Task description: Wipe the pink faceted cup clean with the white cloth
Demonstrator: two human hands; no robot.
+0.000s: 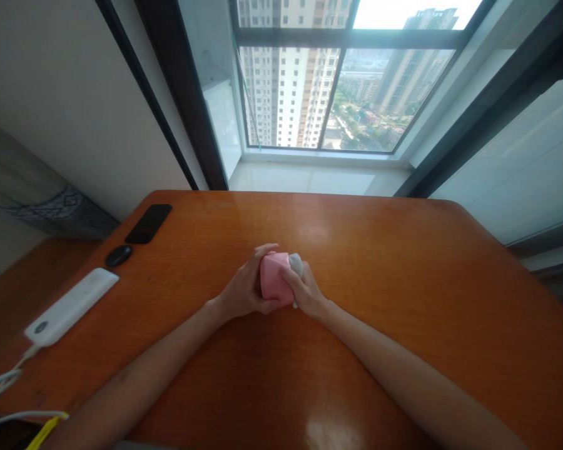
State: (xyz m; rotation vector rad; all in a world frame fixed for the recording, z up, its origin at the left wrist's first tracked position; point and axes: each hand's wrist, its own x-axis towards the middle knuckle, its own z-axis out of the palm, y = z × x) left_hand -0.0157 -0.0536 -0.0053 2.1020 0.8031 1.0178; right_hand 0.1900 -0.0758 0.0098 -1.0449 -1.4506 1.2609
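A small pink box-like object point(273, 284) is held between my two hands above the middle of the wooden table. My left hand point(244, 289) is wrapped round its left side, fingers over the top and thumb along the lower edge. From the right, my right hand point(310, 292) is closed with its thumb pressed on the pink surface. A grey, soft-looking piece point(296, 264), perhaps a cloth, shows between the pink object and my right fingers. Most of this grey piece is hidden, so I cannot tell whether it is attached to the pink object.
Along the left of the wooden table point(403, 269) lie a black phone point(149, 224), a black mouse point(119, 255) and a white power strip point(75, 306). White cables point(2, 384) and a yellow strip point(47, 432) are at the lower left. Beyond the far edge is a window point(323, 97).
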